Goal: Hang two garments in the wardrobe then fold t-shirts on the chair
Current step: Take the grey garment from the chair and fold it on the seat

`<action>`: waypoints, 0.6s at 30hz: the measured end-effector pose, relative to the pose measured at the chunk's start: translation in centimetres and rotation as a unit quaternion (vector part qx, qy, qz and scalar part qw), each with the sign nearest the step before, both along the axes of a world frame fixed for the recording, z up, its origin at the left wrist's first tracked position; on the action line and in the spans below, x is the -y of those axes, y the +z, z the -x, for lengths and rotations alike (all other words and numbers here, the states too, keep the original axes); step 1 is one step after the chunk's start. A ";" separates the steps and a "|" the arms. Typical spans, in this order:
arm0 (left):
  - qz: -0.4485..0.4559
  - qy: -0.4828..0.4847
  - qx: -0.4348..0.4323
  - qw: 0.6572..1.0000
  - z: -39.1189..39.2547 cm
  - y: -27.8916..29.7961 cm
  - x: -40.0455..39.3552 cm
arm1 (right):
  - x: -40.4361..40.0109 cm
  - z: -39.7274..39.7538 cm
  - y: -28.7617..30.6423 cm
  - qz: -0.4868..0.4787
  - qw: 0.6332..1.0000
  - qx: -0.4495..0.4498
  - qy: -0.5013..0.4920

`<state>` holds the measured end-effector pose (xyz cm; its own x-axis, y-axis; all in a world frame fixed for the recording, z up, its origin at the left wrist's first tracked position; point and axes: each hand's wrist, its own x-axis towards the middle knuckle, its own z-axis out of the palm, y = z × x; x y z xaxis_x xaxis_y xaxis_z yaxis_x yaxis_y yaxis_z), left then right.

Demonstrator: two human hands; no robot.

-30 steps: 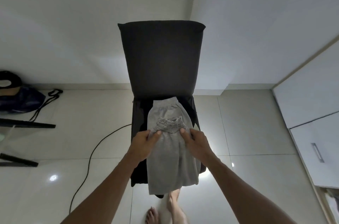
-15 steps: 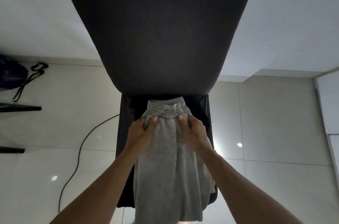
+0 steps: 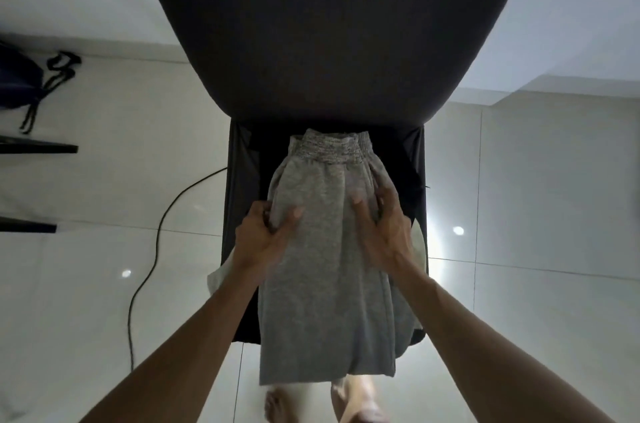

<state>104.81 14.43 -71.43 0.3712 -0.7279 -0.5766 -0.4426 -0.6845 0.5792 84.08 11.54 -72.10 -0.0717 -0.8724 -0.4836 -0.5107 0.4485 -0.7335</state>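
A grey garment [image 3: 325, 284] with a ribbed band at its far end lies lengthwise on the seat of a dark chair [image 3: 325, 28]; its near end hangs over the front edge. My left hand [image 3: 265, 237] grips the garment's left edge, thumb on top and fingers tucked under. My right hand [image 3: 382, 225] holds the right edge, thumb on the cloth and fingers curled round the side. A pale cloth [image 3: 216, 279] shows under the garment at both sides.
A black cable [image 3: 152, 249] runs across the glossy tiled floor left of the chair. A dark bag with straps [image 3: 20, 83] lies at the far left, next to black bars [image 3: 34, 148]. My bare feet [image 3: 353, 398] stand under the chair's front edge.
My head has come closer and lower over the chair. Both hands have slid from the ribbed band back toward me and out to the garment's side edges.
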 end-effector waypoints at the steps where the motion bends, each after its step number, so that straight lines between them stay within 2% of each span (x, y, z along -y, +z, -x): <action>1: -0.009 0.004 -0.008 1.000 -0.3 0.2 -1.6 | -1.4 0.5 0.5 -0.016 1.000 -0.013 -0.005; 3: -0.037 0.007 -0.031 0.999 -0.7 0.5 -4.9 | -4.7 1.6 0.9 -0.049 0.998 -0.040 -0.020; 7: -0.065 0.025 -0.114 0.991 -1.9 -0.8 -12.5 | -12.4 3.6 0.6 -0.094 0.994 -0.025 -0.045; 12: -0.108 -0.058 -0.203 0.971 -2.2 -2.3 -20.2 | -20.4 5.2 -0.7 -0.162 0.986 -0.038 0.027; 14: -0.082 -0.076 -0.183 0.977 -2.6 -2.5 -21.8 | -22.0 5.6 -0.9 -0.147 0.988 -0.040 0.001; 18: -0.075 -0.065 -0.065 0.993 -3.3 -2.5 -23.5 | -24.1 5.6 -0.4 -0.110 0.993 -0.035 -0.036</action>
<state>108.15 37.93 -73.92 0.1947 -0.6669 -0.7192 -0.4615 -0.7093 0.5328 78.51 35.68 -72.46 -0.1690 -0.7376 -0.6538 -0.5179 0.6308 -0.5778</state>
